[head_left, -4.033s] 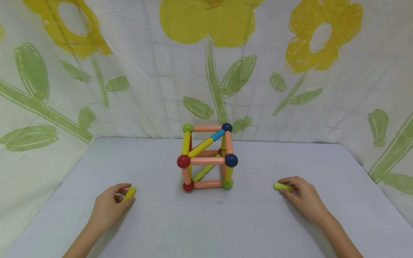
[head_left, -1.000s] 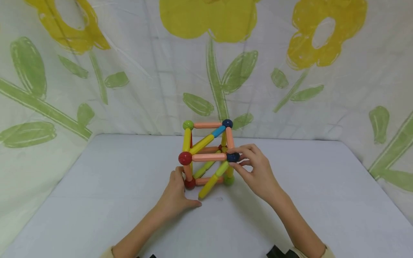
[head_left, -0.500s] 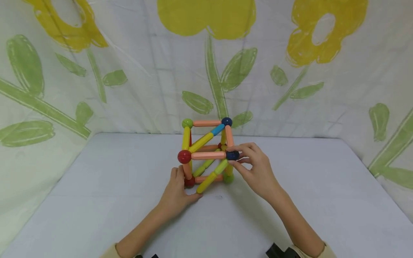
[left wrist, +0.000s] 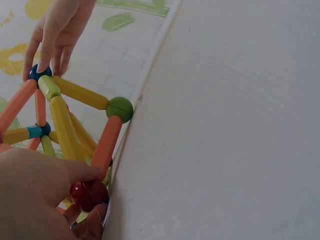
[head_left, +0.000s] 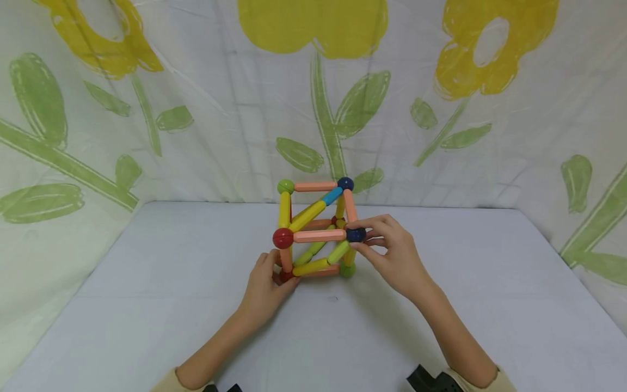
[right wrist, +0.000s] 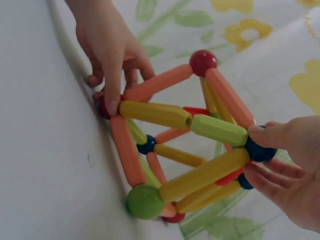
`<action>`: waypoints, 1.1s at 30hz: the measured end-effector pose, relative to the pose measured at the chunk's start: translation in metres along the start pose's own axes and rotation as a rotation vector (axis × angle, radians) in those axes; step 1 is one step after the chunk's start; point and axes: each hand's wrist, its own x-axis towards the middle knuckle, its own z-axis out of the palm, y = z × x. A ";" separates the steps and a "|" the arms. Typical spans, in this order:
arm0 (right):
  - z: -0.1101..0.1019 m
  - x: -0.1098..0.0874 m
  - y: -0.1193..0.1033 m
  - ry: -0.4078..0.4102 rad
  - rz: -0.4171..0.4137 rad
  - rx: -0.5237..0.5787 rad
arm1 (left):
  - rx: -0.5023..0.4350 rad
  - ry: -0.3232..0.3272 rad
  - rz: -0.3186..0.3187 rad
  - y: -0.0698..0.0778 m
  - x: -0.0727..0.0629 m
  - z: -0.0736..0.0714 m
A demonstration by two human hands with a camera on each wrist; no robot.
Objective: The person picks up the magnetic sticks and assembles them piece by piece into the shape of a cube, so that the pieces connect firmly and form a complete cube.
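Note:
A cube frame of magnetic rods and balls (head_left: 319,236) stands mid-table. At its lower front left corner, my left hand (head_left: 263,287) holds the red ball (left wrist: 90,195) between thumb and fingers. My right hand (head_left: 394,256) pinches the dark blue ball (head_left: 356,234) at the upper front right corner. Across the front face runs a diagonal made of a yellow rod (head_left: 311,267) and a light green rod (head_left: 338,252), bent slightly where they join. Its green end meets the blue ball; its yellow end reaches the lower red ball, close to my left thumb.
A green ball (head_left: 347,270) forms the lower front right corner. The white table (head_left: 147,261) ends at a cloth backdrop (head_left: 210,136) painted with yellow flowers. Dark wrist devices (head_left: 433,379) show at the sleeves.
Four seconds ago each hand held a loose rod away from the cube. Now the joined rods hang from the blue ball, and their yellow end has swung up and left to the lower red ball.

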 end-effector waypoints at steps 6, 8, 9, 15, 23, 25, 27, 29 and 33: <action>0.001 0.000 0.001 -0.002 0.010 0.006 | -0.020 0.002 -0.007 0.000 0.000 -0.001; 0.001 -0.001 0.001 0.000 0.010 0.014 | -0.022 0.000 -0.007 0.000 0.000 -0.001; 0.002 -0.001 0.001 0.002 0.012 0.018 | -0.022 0.002 -0.004 0.000 0.000 -0.001; 0.011 -0.001 0.005 0.042 -0.004 -0.020 | -0.009 0.017 0.016 -0.001 0.001 0.001; 0.021 -0.002 0.005 0.117 -0.044 -0.085 | 0.005 0.033 0.015 -0.001 0.003 0.002; 0.023 -0.002 0.006 0.133 -0.044 -0.090 | 0.002 0.035 0.007 -0.001 0.002 0.002; 0.025 -0.003 0.007 0.151 -0.050 -0.096 | -0.001 0.036 -0.003 -0.001 0.002 0.003; 0.027 -0.003 0.008 0.171 -0.058 -0.103 | -0.004 0.039 -0.008 -0.002 0.001 0.003; 0.032 -0.003 0.011 0.208 -0.079 -0.111 | -0.005 0.055 0.004 -0.003 0.002 0.004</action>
